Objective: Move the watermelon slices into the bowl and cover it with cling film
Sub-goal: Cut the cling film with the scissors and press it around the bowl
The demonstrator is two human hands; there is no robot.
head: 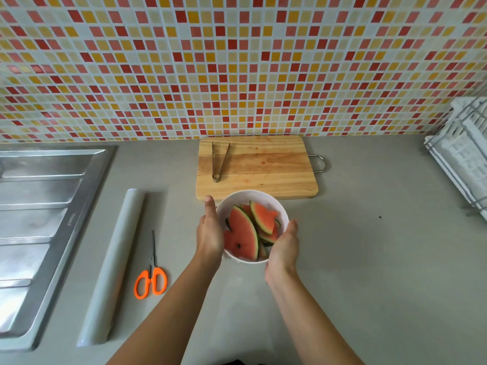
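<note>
A white bowl (246, 198) holding several watermelon slices (243, 233) sits just in front of the wooden cutting board (276, 175). My left hand (209, 233) cups the bowl's left side and my right hand (283, 246) cups its right side, so the bowl is held between them. The fingers below the rim are hidden. A roll of cling film (113, 262) lies on the counter to the left, next to orange-handled scissors (150, 281).
Metal tongs (219, 162) lie on the left part of the cutting board. A steel sink drainboard (39, 219) fills the left side. A white dish rack (463, 159) stands at the right edge. The tiled wall runs behind the grey counter (369, 259).
</note>
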